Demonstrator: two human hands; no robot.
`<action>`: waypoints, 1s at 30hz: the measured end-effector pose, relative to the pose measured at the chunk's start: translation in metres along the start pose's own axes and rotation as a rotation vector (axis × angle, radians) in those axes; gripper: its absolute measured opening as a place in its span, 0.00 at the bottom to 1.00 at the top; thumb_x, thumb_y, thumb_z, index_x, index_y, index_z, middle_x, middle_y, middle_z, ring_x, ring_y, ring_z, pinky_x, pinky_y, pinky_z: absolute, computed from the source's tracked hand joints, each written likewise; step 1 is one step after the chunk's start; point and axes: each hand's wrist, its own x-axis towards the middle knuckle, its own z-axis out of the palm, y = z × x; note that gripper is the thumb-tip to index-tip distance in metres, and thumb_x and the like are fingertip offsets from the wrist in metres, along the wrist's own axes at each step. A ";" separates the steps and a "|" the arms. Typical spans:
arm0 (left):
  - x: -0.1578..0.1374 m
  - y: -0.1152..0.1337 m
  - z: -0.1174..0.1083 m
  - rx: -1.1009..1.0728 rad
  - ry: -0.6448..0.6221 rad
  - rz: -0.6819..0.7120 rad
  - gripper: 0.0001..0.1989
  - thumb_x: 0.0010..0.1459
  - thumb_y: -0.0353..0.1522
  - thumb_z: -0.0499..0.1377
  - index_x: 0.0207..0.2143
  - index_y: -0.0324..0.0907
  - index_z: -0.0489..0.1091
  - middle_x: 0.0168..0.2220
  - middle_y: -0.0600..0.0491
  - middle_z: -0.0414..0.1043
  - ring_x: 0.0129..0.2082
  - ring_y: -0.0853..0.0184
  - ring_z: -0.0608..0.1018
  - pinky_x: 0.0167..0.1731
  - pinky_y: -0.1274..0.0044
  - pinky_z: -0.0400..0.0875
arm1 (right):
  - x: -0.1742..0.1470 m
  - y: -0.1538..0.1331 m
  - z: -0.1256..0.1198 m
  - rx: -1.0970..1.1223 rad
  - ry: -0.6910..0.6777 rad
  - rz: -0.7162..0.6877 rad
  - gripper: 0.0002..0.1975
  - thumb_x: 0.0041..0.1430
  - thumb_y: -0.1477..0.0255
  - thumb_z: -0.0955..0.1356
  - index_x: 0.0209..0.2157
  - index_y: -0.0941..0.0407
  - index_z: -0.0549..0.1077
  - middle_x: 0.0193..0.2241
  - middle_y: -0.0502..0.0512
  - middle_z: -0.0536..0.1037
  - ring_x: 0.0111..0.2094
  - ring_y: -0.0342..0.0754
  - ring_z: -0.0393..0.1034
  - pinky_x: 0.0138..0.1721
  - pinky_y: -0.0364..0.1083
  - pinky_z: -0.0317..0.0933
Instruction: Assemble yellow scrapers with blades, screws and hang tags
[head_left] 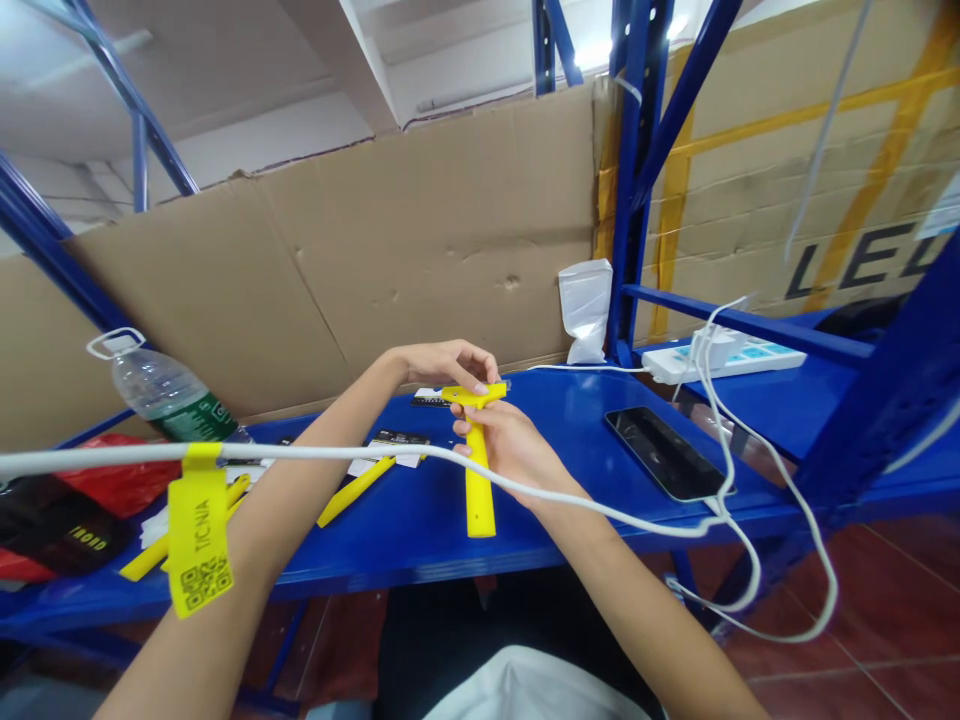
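Note:
Both hands are on a yellow T-shaped scraper (480, 505), held over the blue shelf (420, 545) with its handle pointing toward me. My left hand (454, 362) pinches the scraper's head from above, thumb on top. Around the upper handle, just below the head, the fingers of my right hand (511, 440) are closed. A small clear piece shows at the right end of the head. Another yellow scraper (356, 492) lies to the left, beside black-and-white cards (397, 445). More yellow pieces (146, 558) lie farther left, partly hidden by my left forearm and a hanging tag.
A white cable (300, 452) with a yellow tag (199, 540) crosses in front of my arms. On the right are a phone (664, 452) and a power strip (750, 358). A water bottle (176, 390) and red bag (131, 475) are at left. Cardboard (427, 240) stands behind.

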 end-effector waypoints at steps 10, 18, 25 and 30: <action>0.002 -0.002 0.001 -0.044 -0.015 0.001 0.15 0.47 0.38 0.82 0.33 0.43 0.84 0.46 0.48 0.83 0.45 0.62 0.83 0.47 0.70 0.77 | 0.001 0.001 0.000 0.003 0.006 0.001 0.13 0.56 0.80 0.77 0.41 0.57 0.75 0.38 0.54 0.80 0.32 0.42 0.71 0.26 0.41 0.67; -0.005 0.012 -0.002 0.200 -0.003 0.084 0.11 0.55 0.41 0.79 0.34 0.46 0.87 0.45 0.45 0.85 0.58 0.53 0.82 0.58 0.63 0.75 | 0.002 0.002 -0.004 0.030 -0.032 -0.010 0.13 0.54 0.81 0.77 0.39 0.57 0.75 0.37 0.54 0.81 0.30 0.42 0.70 0.26 0.40 0.66; -0.003 0.016 0.000 0.244 -0.015 0.060 0.12 0.56 0.43 0.78 0.35 0.46 0.87 0.43 0.45 0.86 0.53 0.54 0.84 0.55 0.64 0.76 | 0.004 0.003 -0.006 0.024 -0.041 -0.015 0.13 0.54 0.81 0.78 0.39 0.56 0.76 0.36 0.54 0.81 0.30 0.43 0.71 0.25 0.41 0.66; -0.002 0.016 0.003 0.185 0.004 0.021 0.14 0.54 0.42 0.79 0.36 0.44 0.86 0.46 0.45 0.86 0.47 0.58 0.85 0.50 0.68 0.77 | 0.004 0.003 -0.006 0.020 -0.022 -0.010 0.10 0.55 0.81 0.76 0.39 0.59 0.77 0.37 0.55 0.81 0.31 0.42 0.70 0.25 0.40 0.65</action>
